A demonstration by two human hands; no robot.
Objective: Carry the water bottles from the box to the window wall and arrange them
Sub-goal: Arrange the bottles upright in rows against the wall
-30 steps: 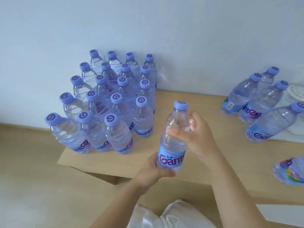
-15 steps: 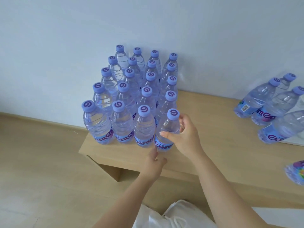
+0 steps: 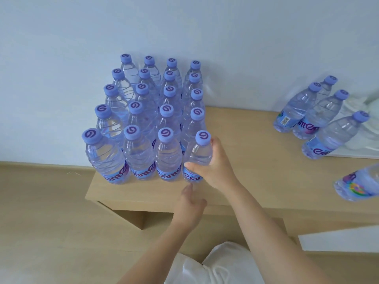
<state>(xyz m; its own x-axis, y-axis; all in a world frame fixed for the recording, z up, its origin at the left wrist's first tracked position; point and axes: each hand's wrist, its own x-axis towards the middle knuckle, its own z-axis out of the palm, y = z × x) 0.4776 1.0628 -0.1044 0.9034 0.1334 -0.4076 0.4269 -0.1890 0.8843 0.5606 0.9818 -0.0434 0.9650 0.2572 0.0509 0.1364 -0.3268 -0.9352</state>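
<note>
Head view: right hand (image 3: 215,169) grips a water bottle (image 3: 196,158) standing near the ledge's (image 3: 246,136) front-left corner, while left hand (image 3: 189,206) hovers open below it.

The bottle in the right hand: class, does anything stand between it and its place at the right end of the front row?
Nothing visible does. The bottle, gripped by the right hand, already stands on the wooden ledge beside the front row's third bottle.

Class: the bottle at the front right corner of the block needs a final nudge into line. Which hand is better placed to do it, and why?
The right hand: it already grips that bottle around its body. The left hand sits below it, fingers relaxed, holding nothing.
</note>
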